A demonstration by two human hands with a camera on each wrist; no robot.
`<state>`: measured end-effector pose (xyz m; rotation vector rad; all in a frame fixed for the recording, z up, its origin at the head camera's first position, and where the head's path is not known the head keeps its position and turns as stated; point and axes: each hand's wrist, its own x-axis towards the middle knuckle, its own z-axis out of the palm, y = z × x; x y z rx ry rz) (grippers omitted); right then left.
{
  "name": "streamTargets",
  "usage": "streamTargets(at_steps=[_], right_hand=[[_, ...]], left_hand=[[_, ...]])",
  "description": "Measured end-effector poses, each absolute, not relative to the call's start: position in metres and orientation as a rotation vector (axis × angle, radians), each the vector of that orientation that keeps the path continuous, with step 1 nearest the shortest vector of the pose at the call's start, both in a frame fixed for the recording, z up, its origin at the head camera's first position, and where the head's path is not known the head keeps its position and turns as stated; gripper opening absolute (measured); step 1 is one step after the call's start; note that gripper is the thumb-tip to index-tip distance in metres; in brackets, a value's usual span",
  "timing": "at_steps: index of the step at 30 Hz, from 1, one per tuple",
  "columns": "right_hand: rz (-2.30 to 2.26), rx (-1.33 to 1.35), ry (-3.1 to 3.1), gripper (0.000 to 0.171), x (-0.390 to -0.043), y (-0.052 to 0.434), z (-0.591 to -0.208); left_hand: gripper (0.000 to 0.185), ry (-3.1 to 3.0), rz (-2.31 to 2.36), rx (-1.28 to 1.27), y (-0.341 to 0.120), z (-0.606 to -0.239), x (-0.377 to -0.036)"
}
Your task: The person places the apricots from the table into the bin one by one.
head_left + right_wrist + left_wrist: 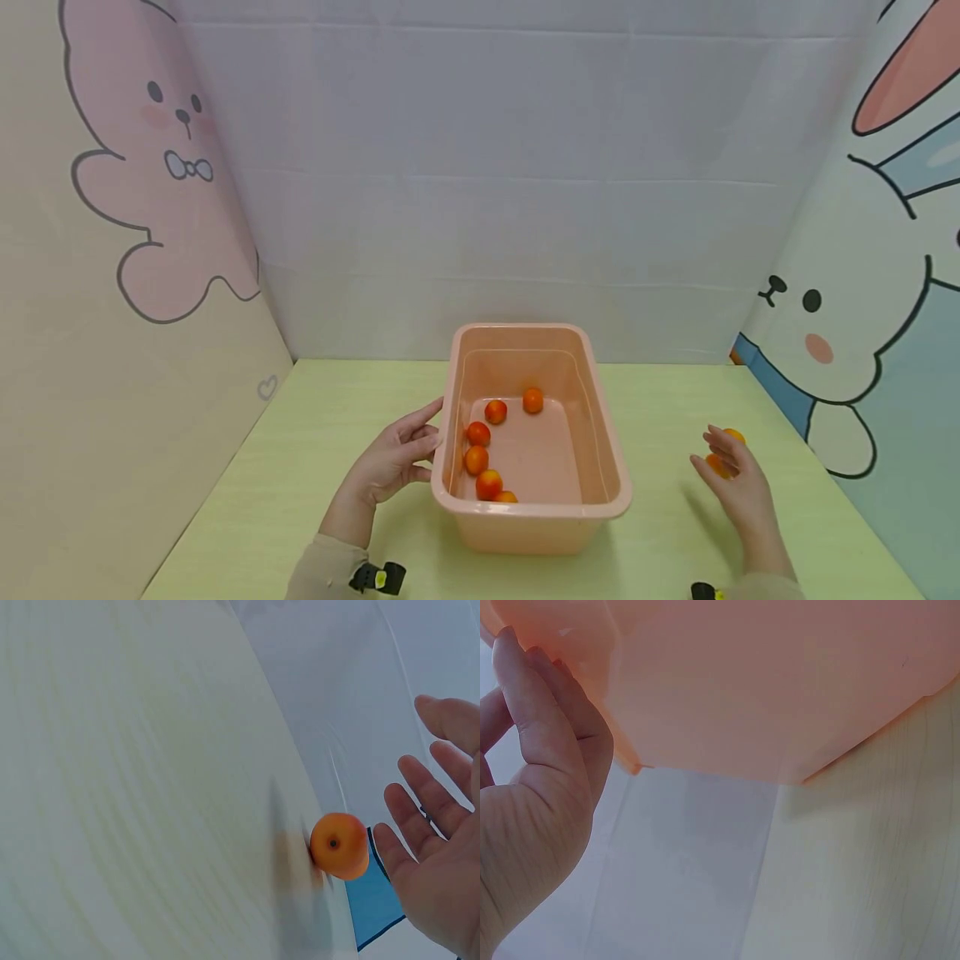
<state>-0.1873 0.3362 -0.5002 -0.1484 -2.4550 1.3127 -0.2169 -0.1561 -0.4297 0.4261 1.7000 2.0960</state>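
A pale pink plastic bin (611, 450) stands on the table with several small orange-red fruits (489, 484) on its floor, mostly along its left side. My left hand (397, 458) touches the bin's left outer wall, fingertips right at the rim; in the left wrist view the fingers (536, 697) lie against the pink plastic. To the right of the bin, my right hand (738, 483) hovers over the table, thumb and fingers spread. Orange fruit (718, 465) shows between them. The right wrist view has one orange fruit (339, 846) with a dark dimple, apart from the bare palm.
The pale yellow-green table (675, 392) meets a white sheet (517, 167) at the back. Side panels carry a pink bear (172, 208) at left and a white rabbit (847, 333) at right. Black wrist devices (378, 577) show at both cuffs.
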Motion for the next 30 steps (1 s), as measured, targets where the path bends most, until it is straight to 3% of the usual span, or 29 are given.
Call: streamTargets(at_steps=[30], right_hand=[[1.210,-0.270,-2.755,0.059,-0.198,0.381,-0.520]], left_hand=[[0.067,1.686,2.098,0.435,-0.157,-0.432,-0.217]])
